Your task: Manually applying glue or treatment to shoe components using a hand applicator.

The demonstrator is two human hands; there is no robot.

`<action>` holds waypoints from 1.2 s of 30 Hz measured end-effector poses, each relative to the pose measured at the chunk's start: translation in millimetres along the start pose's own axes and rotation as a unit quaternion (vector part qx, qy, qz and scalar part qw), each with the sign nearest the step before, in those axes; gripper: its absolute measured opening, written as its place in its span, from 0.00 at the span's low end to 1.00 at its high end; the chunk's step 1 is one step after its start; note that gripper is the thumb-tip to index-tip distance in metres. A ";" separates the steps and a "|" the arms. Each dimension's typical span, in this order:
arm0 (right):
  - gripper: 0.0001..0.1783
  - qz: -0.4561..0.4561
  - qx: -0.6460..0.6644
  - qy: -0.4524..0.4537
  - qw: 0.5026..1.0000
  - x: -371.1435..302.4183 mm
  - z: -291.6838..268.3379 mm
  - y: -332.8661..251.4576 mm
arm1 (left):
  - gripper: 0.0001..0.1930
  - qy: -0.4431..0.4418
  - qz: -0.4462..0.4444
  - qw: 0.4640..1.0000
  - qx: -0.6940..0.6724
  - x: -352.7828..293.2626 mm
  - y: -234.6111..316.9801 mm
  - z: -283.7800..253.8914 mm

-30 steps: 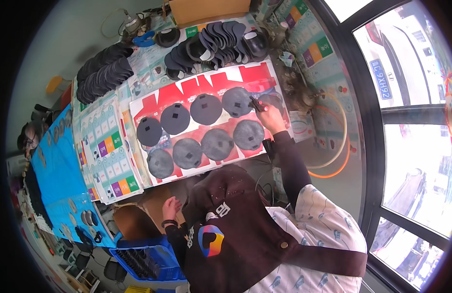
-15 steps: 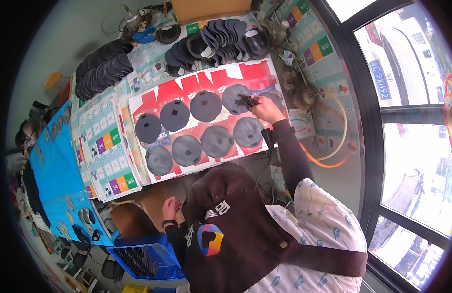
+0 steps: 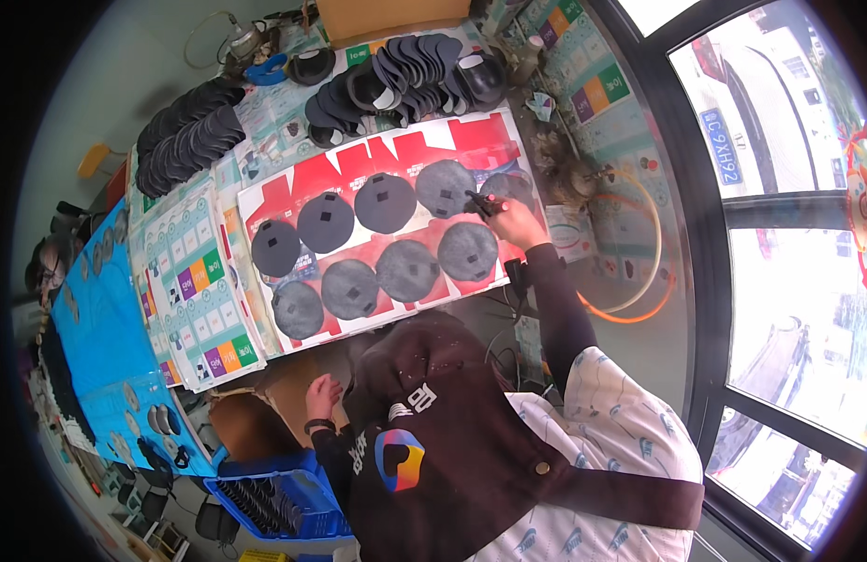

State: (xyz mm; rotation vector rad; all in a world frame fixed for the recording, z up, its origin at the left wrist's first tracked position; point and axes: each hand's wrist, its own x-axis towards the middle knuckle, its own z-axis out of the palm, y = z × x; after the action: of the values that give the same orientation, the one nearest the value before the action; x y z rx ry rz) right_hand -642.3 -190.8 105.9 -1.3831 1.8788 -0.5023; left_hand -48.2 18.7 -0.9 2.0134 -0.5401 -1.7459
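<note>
My right hand [image 3: 516, 223] is closed around what looks like a dark spray gun [image 3: 483, 204], held above the right part of the sheet of red and white cardboard [image 3: 480, 134]. The tool's tip is between a grey disc [image 3: 443, 184] and the far-right disc [image 3: 508, 187], which my hand partly covers. Round dark discs lie in two rows on the cardboard, each with a small black square patch. Front-row discs such as this one [image 3: 407, 272] look paler and speckled. My left hand [image 3: 323, 397] hangs in front of the table, fingers loosely bent, holding nothing.
Stacks of dark curved pads [image 3: 190, 136] and black cupped pieces [image 3: 480, 80] line the back. An orange hose [image 3: 621, 318] loops at right beside the window. A blue crate [image 3: 284, 501] of dark pieces stands lower left, near a blue-covered table [image 3: 106, 318].
My right hand has moved the tool rightward, from over the back-row disc to its right edge. The whole view has shifted slightly; my left hand stays low and holds nothing.
</note>
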 end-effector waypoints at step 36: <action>0.23 -0.014 0.069 -0.047 0.996 47.7 77.5 -120.7 | 0.20 0.054 -0.002 0.998 -0.013 -18.2 -41.9 -28.7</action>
State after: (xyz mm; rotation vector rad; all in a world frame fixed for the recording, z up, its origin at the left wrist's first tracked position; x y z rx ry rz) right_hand -513.4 -268.1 122.2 -1.3209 1.7189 -0.5610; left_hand -21.5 65.3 -5.2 2.0776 -0.4774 -1.6274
